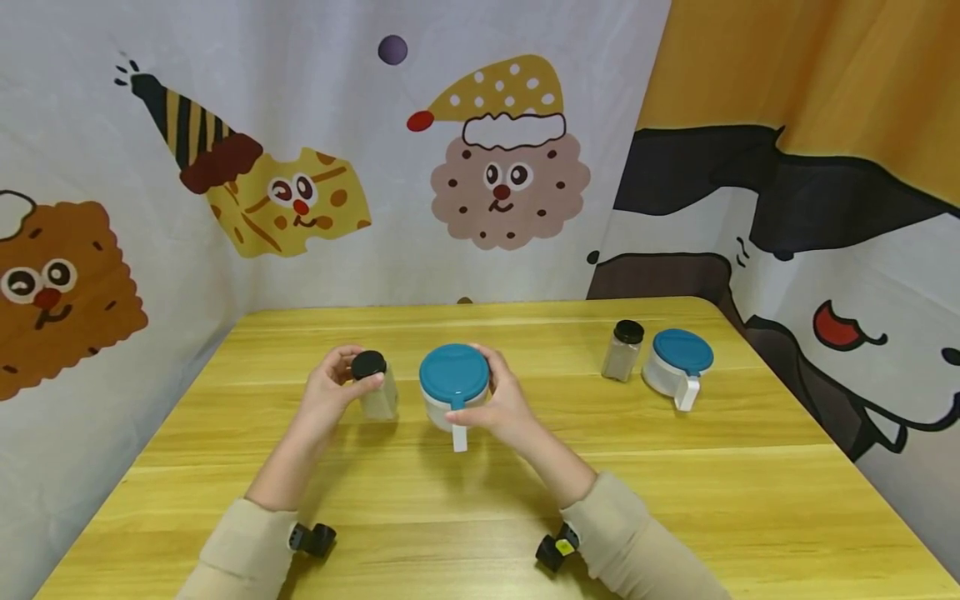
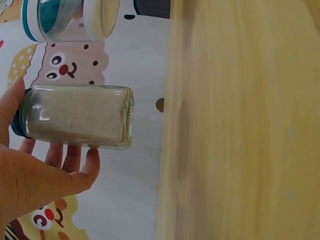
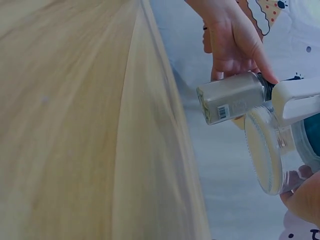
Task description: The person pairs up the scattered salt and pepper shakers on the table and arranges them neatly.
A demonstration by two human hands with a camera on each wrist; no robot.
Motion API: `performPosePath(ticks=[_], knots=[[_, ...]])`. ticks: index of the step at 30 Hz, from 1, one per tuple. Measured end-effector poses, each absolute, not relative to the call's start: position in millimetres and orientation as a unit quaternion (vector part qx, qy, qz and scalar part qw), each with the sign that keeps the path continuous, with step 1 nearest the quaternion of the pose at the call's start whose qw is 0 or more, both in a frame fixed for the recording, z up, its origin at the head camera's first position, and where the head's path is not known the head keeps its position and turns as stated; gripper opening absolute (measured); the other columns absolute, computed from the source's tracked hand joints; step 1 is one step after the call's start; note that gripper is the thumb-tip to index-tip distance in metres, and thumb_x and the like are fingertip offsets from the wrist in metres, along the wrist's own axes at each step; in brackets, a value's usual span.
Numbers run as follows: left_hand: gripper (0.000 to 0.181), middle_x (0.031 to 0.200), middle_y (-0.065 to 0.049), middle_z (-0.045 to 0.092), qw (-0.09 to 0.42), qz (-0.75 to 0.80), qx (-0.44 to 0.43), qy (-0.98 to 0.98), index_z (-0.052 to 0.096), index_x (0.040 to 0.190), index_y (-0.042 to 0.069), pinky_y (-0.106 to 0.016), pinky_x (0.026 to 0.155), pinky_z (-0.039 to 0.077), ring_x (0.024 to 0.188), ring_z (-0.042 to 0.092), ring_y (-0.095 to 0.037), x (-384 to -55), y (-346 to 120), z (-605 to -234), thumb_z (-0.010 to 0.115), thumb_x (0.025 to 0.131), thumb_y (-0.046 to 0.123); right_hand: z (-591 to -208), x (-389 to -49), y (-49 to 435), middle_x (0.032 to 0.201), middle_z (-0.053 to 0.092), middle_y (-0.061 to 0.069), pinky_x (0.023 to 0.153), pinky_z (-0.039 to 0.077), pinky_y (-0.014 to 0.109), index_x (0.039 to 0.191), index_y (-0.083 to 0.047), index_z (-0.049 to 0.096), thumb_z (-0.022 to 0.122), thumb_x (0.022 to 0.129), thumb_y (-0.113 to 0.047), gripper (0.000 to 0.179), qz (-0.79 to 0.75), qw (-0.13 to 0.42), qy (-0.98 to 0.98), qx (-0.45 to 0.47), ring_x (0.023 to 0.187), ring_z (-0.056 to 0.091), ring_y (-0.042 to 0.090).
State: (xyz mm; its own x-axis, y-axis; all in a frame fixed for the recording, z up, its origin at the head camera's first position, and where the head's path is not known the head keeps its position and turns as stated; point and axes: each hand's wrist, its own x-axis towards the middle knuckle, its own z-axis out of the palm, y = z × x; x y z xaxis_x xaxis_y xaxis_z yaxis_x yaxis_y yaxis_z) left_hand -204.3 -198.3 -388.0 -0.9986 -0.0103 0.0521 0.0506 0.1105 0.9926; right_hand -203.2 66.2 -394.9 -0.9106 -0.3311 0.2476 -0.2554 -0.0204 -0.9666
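My left hand (image 1: 330,385) grips a square glass spice jar (image 1: 381,400) by its upper part, thumb at the black lid. Pale powder fills much of this jar (image 2: 77,115), as the left wrist view shows. In my right hand (image 1: 508,407) is a round clear seasoning jar (image 1: 453,373) with a blue lid and a white handle that points toward me. Its pale contents (image 3: 261,150) show through the base in the right wrist view. Both jars are held upright above the table, side by side and a little apart.
On the right of the wooden table (image 1: 480,500) stand another black-lidded spice jar (image 1: 621,358) and another blue-lidded seasoning jar (image 1: 666,375), close together. A cartoon-printed curtain (image 1: 315,283) hangs behind the table's back edge.
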Motion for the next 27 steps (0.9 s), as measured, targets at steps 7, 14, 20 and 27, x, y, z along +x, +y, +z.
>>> performPosePath(ticks=[7,14,20,27], knots=[[0.050,0.113,-0.008,0.050,0.023,-0.664,-0.021,-0.747,0.047,0.126,0.004,-0.031,0.087,0.040,0.104,0.047,-0.022,-208.6,-205.2,-393.7,0.075,0.085,0.014,-398.3,-204.6,62.0,0.139,0.042,0.014,0.105,0.029,0.053,0.146,-0.010,0.031,0.084,0.067,0.000,0.096,-0.675,0.029,0.707,-0.209,0.128,0.040,0.031],[0.052,0.112,-0.007,0.050,0.020,-0.655,-0.026,-0.755,0.047,0.126,0.003,-0.033,0.089,0.039,0.104,0.048,-0.021,-209.4,-210.0,-394.7,0.075,0.085,0.015,-401.4,-207.1,57.4,0.139,0.043,0.012,0.105,0.029,0.052,0.146,-0.009,0.031,0.084,0.066,0.000,0.096,-0.670,0.024,0.712,-0.209,0.129,0.039,0.030],[0.054,0.113,-0.009,0.049,0.017,-0.641,-0.030,-0.767,0.046,0.128,0.002,-0.030,0.087,0.041,0.103,0.048,-0.022,-208.9,-211.4,-393.8,0.075,0.085,0.015,-403.9,-210.5,54.3,0.142,0.040,0.016,0.106,0.027,0.053,0.147,-0.005,0.029,0.083,0.066,0.004,0.098,-0.667,0.032,0.715,-0.208,0.132,0.036,0.033],[0.054,0.118,-0.012,0.048,0.014,-0.629,-0.031,-0.777,0.047,0.127,0.002,-0.033,0.087,0.041,0.103,0.047,-0.024,-208.3,-212.6,-393.1,0.076,0.084,0.015,-381.4,-198.3,52.9,0.140,0.040,0.021,0.104,0.029,0.055,0.145,0.002,0.028,0.081,0.068,0.004,0.093,-0.661,0.044,0.719,-0.209,0.130,0.037,0.037]])
